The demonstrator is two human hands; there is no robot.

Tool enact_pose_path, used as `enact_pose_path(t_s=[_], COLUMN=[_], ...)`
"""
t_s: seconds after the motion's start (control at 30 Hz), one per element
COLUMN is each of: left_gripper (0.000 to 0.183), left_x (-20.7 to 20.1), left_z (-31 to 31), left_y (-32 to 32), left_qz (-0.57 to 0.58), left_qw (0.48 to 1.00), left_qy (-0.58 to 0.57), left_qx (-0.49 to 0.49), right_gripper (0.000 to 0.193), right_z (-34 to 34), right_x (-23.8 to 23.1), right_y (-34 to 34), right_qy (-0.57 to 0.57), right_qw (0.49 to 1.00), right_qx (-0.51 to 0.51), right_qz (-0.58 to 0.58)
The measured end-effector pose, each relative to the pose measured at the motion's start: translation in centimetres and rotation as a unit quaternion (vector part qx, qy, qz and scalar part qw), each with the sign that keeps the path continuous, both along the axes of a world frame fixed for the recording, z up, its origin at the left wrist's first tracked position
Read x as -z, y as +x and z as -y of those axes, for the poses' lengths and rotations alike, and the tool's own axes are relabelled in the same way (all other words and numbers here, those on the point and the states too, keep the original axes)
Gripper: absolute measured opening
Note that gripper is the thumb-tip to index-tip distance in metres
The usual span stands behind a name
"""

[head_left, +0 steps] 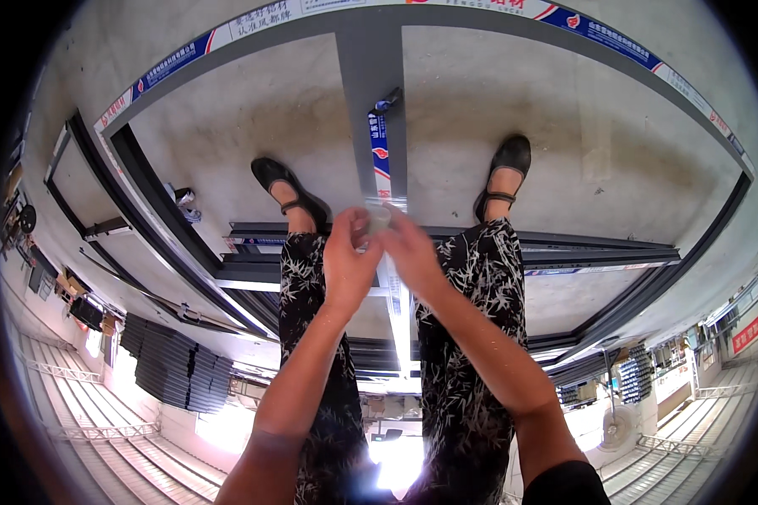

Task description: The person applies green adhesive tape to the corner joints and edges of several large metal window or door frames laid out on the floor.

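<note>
My left hand [350,259] and my right hand [411,252] meet in front of my legs, over the middle bar of a large dark grey metal frame [358,76]. Between their closed fingers is a small, pale, translucent round piece [380,220]; blur hides its exact kind. The right hand is smeared by motion, its fingertips against the piece. Just beyond the hands, a blue, white and red printed film strip [380,151] lies along the middle bar. Its far end [386,103] is peeled up and crumpled.
My feet in black shoes [514,153] stand inside the frame, either side of the bar. Dark metal profiles [581,244] cross near my shins. More frame parts [101,227] lie at left, with crumpled scraps [183,200] nearby. Stacked dark profiles [175,362] and a fan [616,427] appear toward the rim.
</note>
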State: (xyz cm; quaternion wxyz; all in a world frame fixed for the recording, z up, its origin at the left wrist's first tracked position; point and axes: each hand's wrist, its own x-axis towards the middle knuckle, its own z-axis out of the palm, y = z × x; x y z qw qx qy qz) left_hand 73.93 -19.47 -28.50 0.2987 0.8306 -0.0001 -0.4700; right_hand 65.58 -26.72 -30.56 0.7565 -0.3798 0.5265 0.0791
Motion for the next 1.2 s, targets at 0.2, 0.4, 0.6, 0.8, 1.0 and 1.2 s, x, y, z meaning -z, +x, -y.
enact_pose_path(t_s=[0.2, 0.4, 0.6, 0.8, 1.0, 1.2], left_gripper=[0.043, 0.048, 0.038, 0.036, 0.024, 0.017], left_x=[-2.6, -2.8, -1.8, 0.3, 4.6, 7.9], left_z=[1.5, 3.7, 5.4, 9.4, 10.7, 12.8], left_y=[-1.4, -4.4, -5.3, -4.1, -5.2, -7.8], left_qz=[-0.040, -0.084, 0.070, 0.245, -0.017, -0.041], left_qw=[0.992, 0.988, 0.950, 0.868, 0.915, 0.911], left_qy=[0.047, 0.034, 0.025, -0.031, -0.048, 0.015], left_qx=[0.108, 0.122, 0.304, 0.431, 0.399, 0.411], right_gripper=[0.037, 0.032, 0.030, 0.036, 0.028, 0.035], right_z=[3.6, 3.9, 5.5, 7.9, 9.5, 9.8], right_x=[-1.6, 0.7, 2.7, 3.3, 3.8, 4.7], right_y=[-0.3, -5.0, -7.4, -8.8, -10.2, -11.2], right_qy=[-0.004, 0.017, 0.040, 0.156, 0.220, 0.106], right_qw=[0.998, 0.998, 0.995, 0.958, 0.922, 0.947], right_qx=[-0.055, 0.046, 0.066, 0.232, 0.312, 0.246], right_qz=[-0.026, -0.034, -0.067, -0.066, -0.067, -0.179])
